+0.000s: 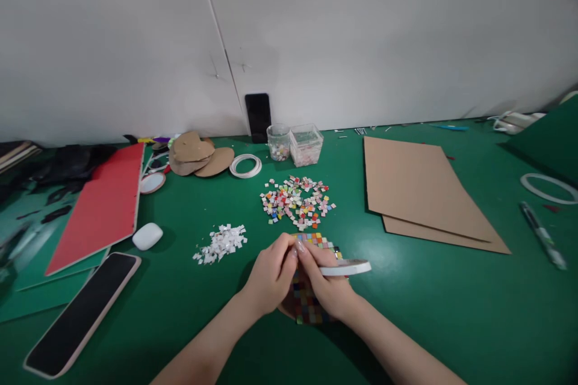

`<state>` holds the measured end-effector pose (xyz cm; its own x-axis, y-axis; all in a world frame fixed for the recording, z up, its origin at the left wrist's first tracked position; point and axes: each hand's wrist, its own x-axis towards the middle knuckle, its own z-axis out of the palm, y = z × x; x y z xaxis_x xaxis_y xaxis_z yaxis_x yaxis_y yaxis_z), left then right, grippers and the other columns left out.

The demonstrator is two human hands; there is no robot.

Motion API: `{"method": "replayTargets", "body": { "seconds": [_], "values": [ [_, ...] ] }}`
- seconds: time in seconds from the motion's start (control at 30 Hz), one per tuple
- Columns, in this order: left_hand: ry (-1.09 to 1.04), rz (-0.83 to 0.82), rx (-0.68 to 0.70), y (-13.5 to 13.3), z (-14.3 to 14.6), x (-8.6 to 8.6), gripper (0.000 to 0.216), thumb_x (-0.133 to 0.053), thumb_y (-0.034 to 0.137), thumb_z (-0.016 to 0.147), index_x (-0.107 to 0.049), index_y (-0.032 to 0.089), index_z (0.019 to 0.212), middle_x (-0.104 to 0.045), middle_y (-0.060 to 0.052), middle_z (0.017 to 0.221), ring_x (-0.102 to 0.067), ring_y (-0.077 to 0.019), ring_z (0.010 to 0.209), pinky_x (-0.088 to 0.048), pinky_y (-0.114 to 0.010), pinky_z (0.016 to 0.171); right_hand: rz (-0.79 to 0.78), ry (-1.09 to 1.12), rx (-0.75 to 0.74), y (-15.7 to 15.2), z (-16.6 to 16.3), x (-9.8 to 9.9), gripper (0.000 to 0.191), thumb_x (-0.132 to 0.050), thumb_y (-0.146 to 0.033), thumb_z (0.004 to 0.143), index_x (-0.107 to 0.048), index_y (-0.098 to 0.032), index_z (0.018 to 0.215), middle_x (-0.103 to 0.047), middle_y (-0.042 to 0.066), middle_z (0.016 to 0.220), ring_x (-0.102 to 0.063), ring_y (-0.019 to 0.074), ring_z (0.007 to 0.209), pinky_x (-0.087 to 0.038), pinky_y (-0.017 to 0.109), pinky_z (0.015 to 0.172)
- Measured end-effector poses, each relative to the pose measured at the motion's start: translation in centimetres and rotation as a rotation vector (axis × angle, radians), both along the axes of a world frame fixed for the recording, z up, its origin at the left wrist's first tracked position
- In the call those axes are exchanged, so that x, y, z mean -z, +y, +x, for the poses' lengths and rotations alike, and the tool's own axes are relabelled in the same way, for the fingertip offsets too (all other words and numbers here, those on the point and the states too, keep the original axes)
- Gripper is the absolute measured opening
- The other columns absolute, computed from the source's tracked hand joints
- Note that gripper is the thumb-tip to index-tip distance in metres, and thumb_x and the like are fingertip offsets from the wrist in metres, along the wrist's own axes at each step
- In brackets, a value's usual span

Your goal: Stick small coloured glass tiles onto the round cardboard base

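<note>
While left hand point(271, 275) and right hand point(329, 289) fingers point(289, 251) pinch tape roll point(347, 267), cup point(278, 142) and box point(306, 144) of tiles point(305, 156)

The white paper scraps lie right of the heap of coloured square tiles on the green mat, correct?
No. The head view shows the white paper scraps left of the heap of coloured square tiles, on the green mat.
</note>
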<state>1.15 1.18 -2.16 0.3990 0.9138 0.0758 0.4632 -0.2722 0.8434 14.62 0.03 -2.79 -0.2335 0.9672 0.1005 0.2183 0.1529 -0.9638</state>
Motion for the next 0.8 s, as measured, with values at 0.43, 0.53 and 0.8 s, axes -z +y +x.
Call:
{"method": "replayTargets", "body": {
  "seconds": [0.43, 0.53, 0.8],
  "values": [
    [0.08, 0.01, 0.035, 0.0, 0.0, 0.1, 0.019, -0.025, 0.025, 0.091, -0.039, 0.021, 0.079, -0.052, 0.0, 0.073, -0.05, -0.014, 0.063, -0.034, -0.025, 0.056, 0.094, -0.324, 0.033, 0.1, 0.1, 1.1, 0.032, -0.023, -0.034, 0.094, -0.041, -0.021, 0.071, -0.049, 0.0, 0.059, -0.047, 0.0135, 0.051, -0.033, 0.024, 0.05],
    [0.105, 0.033, 0.017, -0.1, 0.1, 0.3, 0.019, -0.025, 0.023, 0.091, -0.038, 0.021, 0.078, -0.051, -0.001, 0.073, -0.049, -0.0137, 0.062, -0.033, -0.024, 0.054, 0.083, -0.297, 0.03, 0.1, 0.1, 1.2, 0.031, -0.024, -0.033, 0.094, -0.044, -0.021, 0.073, -0.052, 0.0, 0.06, -0.05, 0.0142, 0.053, -0.035, 0.024, 0.052],
    [0.173, 0.029, -0.015, 0.0, 0.2, 0.2, 0.021, -0.025, 0.023, 0.089, -0.031, 0.021, 0.07, -0.044, 0.002, 0.062, -0.044, -0.012, 0.052, -0.029, -0.023, 0.049, 0.097, -0.245, 0.018, 0.1, 0.2, 1.7, 0.03, -0.025, -0.032, 0.094, -0.049, -0.021, 0.079, -0.055, 0.001, 0.063, -0.054, 0.0153, 0.058, -0.039, 0.026, 0.056]
  ]
}}
